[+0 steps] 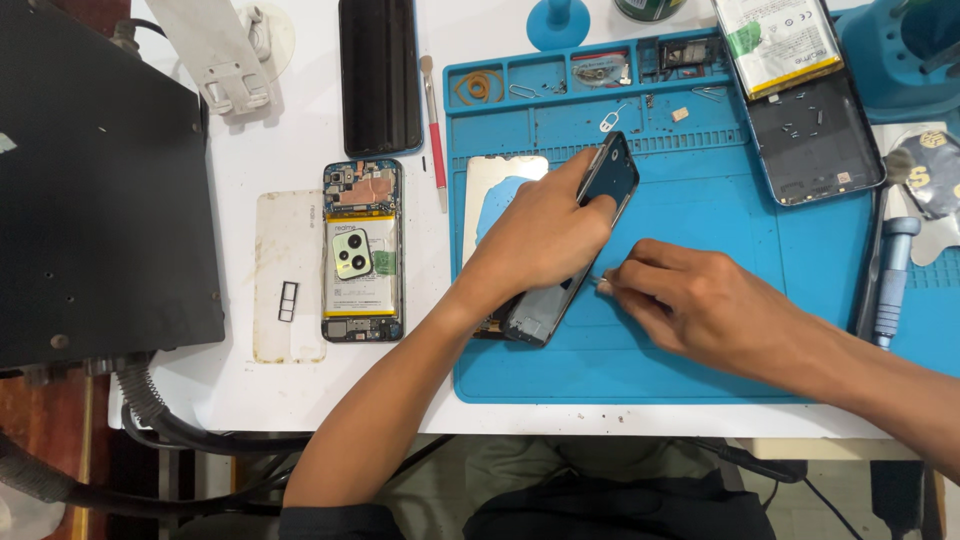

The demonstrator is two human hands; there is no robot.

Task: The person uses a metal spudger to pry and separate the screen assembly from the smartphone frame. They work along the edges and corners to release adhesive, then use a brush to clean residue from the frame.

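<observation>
Down at the near edge of the blue silicone repair mat (pixel 700 370), working on a dark, slim phone frame (pixel 575 250) tilted up on its long side. Left hand (pixel 540 235) wrapped over the frame, fingers closed around its upper edge, holding it steady against the mat. Right hand (pixel 690 300) pinched shut on a tiny pale metal piece (pixel 600 282), pressed right at the frame's side edge — too small to tell whether pin or screw. Looks like mid-step on a slot or fastener along that side. Next move, by the look of it, calls for a steady pinch and a straight push, no twisting, with the frame kept from sliding.

Just behind the left hand, a shiny silver metal plate with a blue patch (pixel 495 190), lying flat on the mat. Over to the left on the white table (pixel 250 400), an opened phone with yellow-edged pale battery and green camera block (pixel 362 250), beside a clear, yellowed soft case (pixel 288 275). Far left, a big black metal box (pixel 100 190).

Further back, a red-handled brush (pixel 435 130), a black glass screen panel (pixel 380 75), small parts in the mat's tray compartments (pixel 560 75). Upper right, a dark phone back shell (pixel 815 140) with a white battery pack, yellow-and-green labelled (pixel 780 40), resting on its top end. At the right edge, a blue-grey screwdriver (pixel 890 280).
</observation>
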